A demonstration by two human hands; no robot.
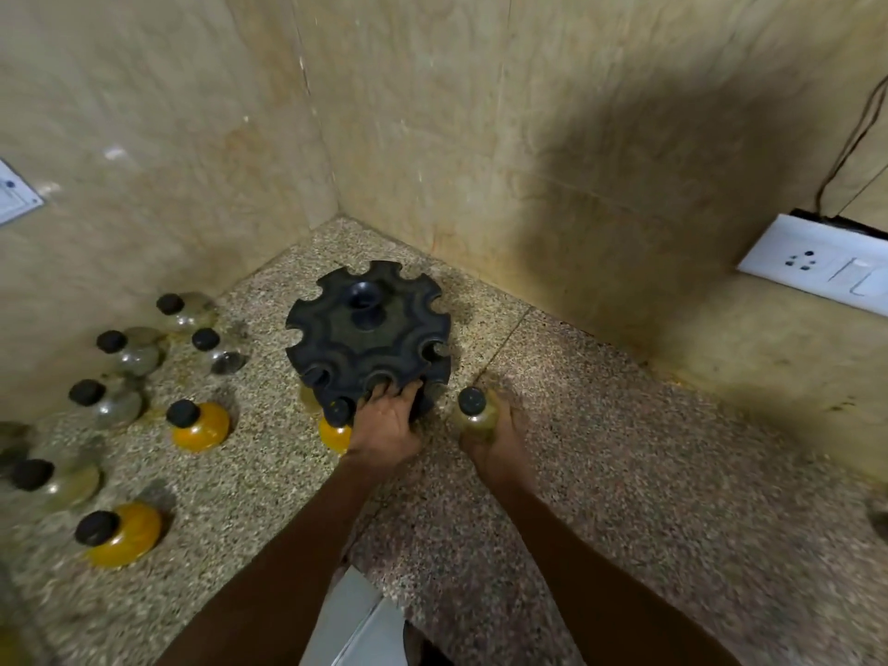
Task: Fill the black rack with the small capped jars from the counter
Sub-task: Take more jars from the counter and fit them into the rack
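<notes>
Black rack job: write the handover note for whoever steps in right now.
Left hand: gripping the black rack's near edge, steadying it.
Right hand: shut on a capped jar beside the rack, not yet slotted.
Done: one yellow-filled jar appears to hang in a near slot.
Left: the held jar, plus about eight jars on the counter at left; the other slots in view look empty.

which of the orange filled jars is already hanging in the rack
The orange jar beside the left hand, its cap in a black rack slot; the other two stand on the counter.

dim warm light | big shadow on right wall (624,194) | edges blurred, wide-angle bowed
</notes>
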